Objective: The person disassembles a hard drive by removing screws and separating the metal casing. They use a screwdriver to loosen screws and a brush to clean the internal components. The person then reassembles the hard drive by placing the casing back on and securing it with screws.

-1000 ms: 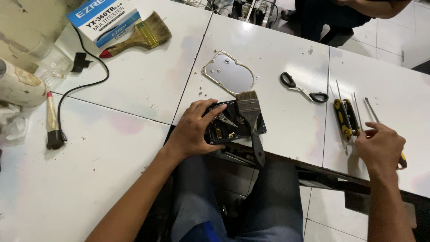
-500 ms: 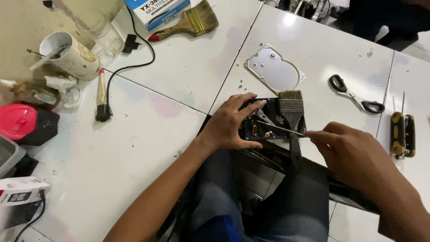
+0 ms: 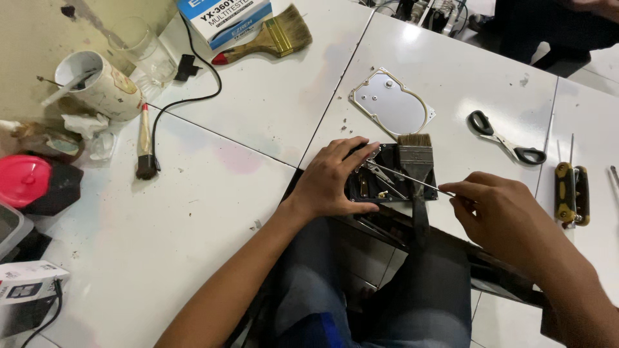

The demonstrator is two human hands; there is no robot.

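An opened black hard drive (image 3: pixel 387 183) lies at the near edge of the white table (image 3: pixel 213 206). My left hand (image 3: pixel 335 180) rests on its left side and holds it down. My right hand (image 3: pixel 500 209) grips a thin metal screwdriver (image 3: pixel 406 179) whose tip reaches into the drive's inside. A black-handled paintbrush (image 3: pixel 416 174) lies across the drive's right part, bristles pointing away from me. The drive's silver cover plate (image 3: pixel 392 103) lies flat just beyond it.
Black-handled scissors (image 3: pixel 506 138) and yellow-handled screwdrivers (image 3: pixel 570 187) lie to the right. A larger paintbrush (image 3: pixel 271 40) and a blue-and-white box (image 3: pixel 225 19) sit at the far side. A white mug (image 3: pixel 100 84), a glass (image 3: pixel 143 48), a small brush (image 3: pixel 146 145) and a red lid (image 3: pixel 22 180) crowd the left.
My right hand came in from the right tool area holding the thin screwdriver and put its tip into the drive. The view shifted left. My left hand stayed on the drive.
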